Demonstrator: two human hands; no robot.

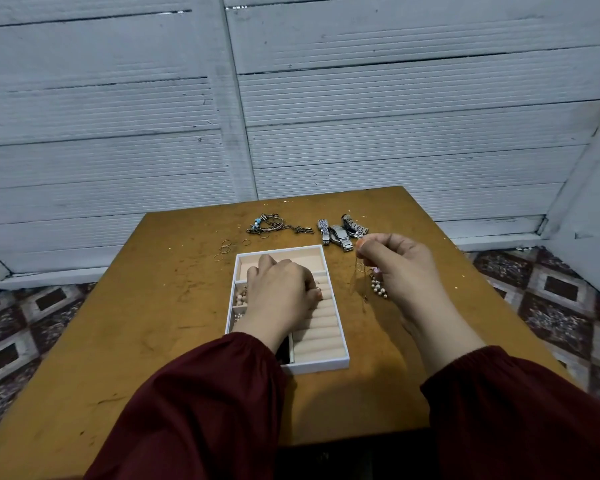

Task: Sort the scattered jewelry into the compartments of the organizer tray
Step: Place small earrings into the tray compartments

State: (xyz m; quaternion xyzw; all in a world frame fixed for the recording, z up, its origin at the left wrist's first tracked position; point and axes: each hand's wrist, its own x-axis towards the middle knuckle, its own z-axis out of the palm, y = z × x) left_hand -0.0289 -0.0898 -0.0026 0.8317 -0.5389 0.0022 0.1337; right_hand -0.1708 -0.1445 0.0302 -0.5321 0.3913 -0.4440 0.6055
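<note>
Bare table (118, 341) left of the tray (326, 363); watches (340, 232) and bracelets (271, 225) (rings (224, 249) too) crowd its far side.

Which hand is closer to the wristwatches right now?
Right. The right hand, pinching a thin chain, is just in front and right of the wristwatches; the left hand is farther off, over the organizer tray.

left grip (281, 289) lies palm down, fingers curled; right grip (399, 261), raised, pinches a chain (356, 270).
</note>
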